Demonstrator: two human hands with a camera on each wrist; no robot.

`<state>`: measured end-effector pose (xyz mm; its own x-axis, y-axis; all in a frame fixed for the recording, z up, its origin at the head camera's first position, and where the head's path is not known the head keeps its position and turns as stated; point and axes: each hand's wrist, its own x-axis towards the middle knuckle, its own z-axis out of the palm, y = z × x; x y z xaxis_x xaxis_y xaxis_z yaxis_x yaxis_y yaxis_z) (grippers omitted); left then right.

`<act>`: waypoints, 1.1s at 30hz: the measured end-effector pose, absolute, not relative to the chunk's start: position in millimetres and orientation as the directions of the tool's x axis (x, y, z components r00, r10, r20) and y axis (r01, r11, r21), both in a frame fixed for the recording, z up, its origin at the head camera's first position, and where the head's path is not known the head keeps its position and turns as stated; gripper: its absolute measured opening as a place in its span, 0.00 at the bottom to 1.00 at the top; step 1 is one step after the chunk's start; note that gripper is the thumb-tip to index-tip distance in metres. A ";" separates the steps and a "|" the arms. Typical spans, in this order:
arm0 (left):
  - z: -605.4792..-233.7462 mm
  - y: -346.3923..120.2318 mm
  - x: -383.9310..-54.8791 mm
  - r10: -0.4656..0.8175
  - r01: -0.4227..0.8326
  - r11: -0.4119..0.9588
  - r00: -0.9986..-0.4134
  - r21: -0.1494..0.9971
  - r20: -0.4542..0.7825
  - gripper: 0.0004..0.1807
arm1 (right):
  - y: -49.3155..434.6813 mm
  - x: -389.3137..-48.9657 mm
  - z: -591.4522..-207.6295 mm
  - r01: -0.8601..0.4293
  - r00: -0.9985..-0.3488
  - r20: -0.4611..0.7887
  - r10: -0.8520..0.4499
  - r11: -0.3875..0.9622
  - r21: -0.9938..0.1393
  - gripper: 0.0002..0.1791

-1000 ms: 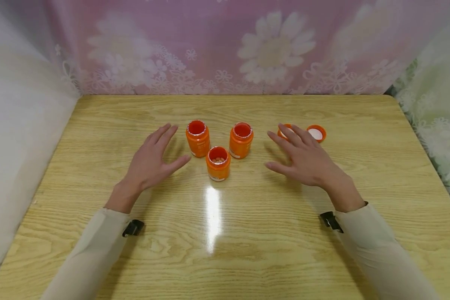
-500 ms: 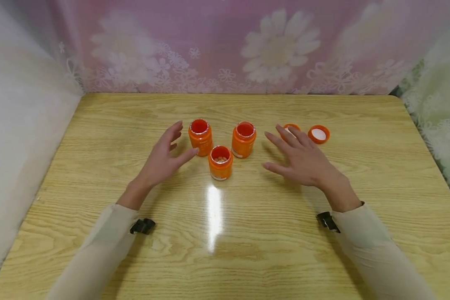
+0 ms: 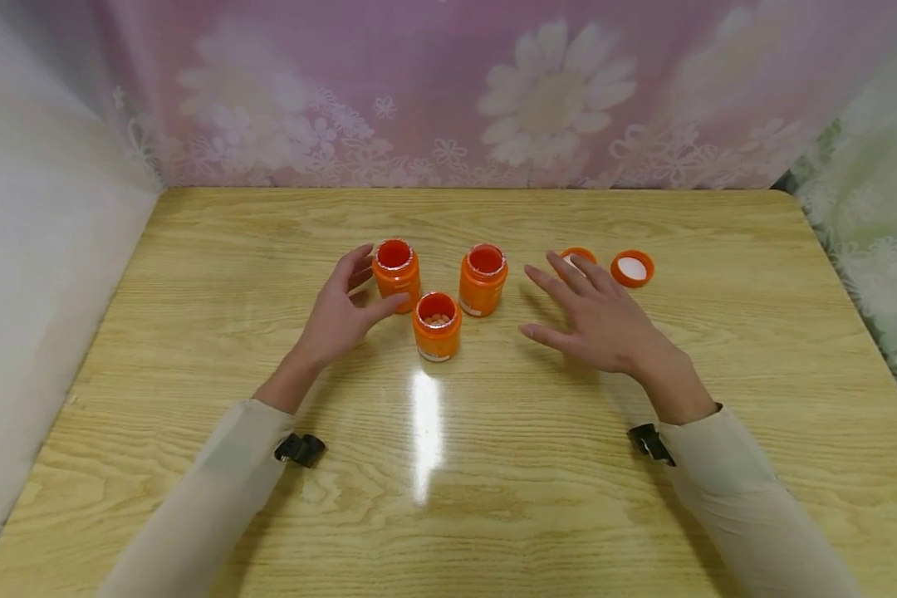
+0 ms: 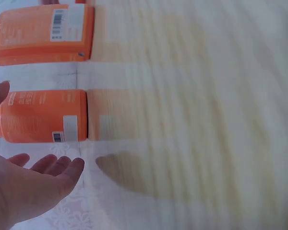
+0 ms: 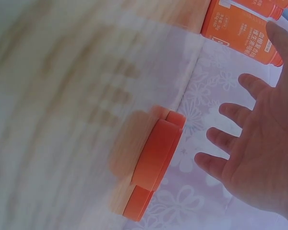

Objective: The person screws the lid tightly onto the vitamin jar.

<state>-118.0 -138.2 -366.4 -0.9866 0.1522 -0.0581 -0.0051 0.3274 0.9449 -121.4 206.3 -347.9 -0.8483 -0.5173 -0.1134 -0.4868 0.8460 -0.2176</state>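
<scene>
Three orange bottles without caps stand upright together in the head view. My left hand is spread around the back left bottle, thumb in front and fingers at its far left side. In the left wrist view a gap shows between those fingers and the bottle. The front bottle has several small pale tablets inside; the back right bottle shows only red inner wall. My right hand hovers with fingers spread, holding nothing. Behind its fingers lies a cap, partly hidden; another cap lies white lining up.
In the right wrist view three orange cap edges show, the largest cap in the middle. The wooden table ends at a pink flowered curtain. Pale sheets hang at both sides.
My left hand has moved right, from beside the back left bottle to around it. My right hand stays nearly in place. The bottles stand where they were.
</scene>
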 end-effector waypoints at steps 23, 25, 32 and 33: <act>-341.0 -116.0 -115.3 0.142 -0.047 0.214 -0.987 0.976 -0.078 0.39 | 204.1 -121.5 -350.3 -0.497 -0.842 -0.116 -0.527 0.841 -0.216 0.43; -340.8 -115.4 -115.9 0.139 -0.043 0.226 -0.987 0.973 -0.076 0.39 | 204.2 -122.0 -350.2 -0.503 -0.839 -0.109 -0.532 0.837 -0.213 0.42; -367.6 -120.5 -128.9 0.130 -0.045 0.242 -0.988 0.969 -0.078 0.42 | 205.2 -123.5 -350.1 -0.506 -0.839 -0.101 -0.535 0.835 -0.217 0.42; -369.3 -120.5 -129.8 0.128 -0.042 0.245 -0.989 0.969 -0.075 0.42 | 205.3 -123.6 -350.1 -0.504 -0.839 -0.103 -0.534 0.835 -0.219 0.42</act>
<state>-129.8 -120.5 -369.3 -0.9890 0.1279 -0.0749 -0.0417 0.2448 0.9687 -123.6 205.3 -350.1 -0.8393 -0.5339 -0.1028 -0.5044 0.8351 -0.2193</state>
